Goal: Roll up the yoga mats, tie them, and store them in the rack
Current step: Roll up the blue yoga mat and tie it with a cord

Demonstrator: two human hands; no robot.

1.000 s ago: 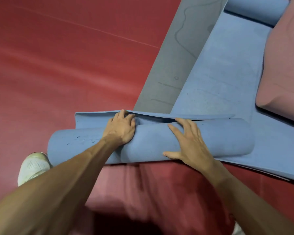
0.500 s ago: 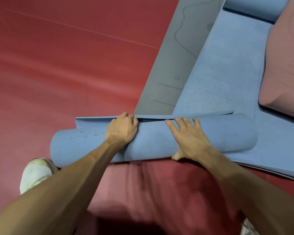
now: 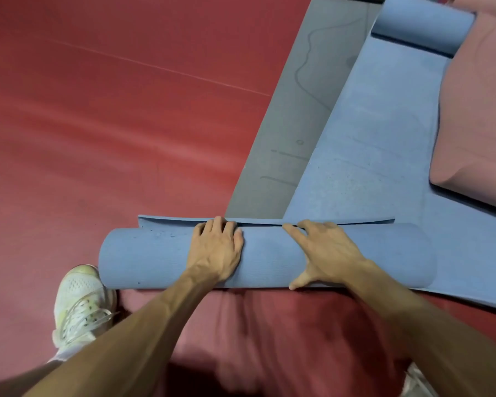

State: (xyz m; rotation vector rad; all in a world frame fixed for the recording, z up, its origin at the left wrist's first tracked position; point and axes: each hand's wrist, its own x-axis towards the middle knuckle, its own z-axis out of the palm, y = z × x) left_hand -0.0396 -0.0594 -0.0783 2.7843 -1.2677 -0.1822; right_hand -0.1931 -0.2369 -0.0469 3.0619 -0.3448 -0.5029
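Red floor (image 3: 98, 124), left hand (image 3: 216, 247) curled over 12 o'clock edge of blue mat roll (image 3: 269, 256), right hand (image 3: 324, 250) pressed flat on it, fingers splayed, white shoe (image 3: 80, 305) sat at 8 o'clock

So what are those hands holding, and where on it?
The rolled blue mat, near its middle: the left hand curls over the roll's top, and the right hand presses flat beside it.
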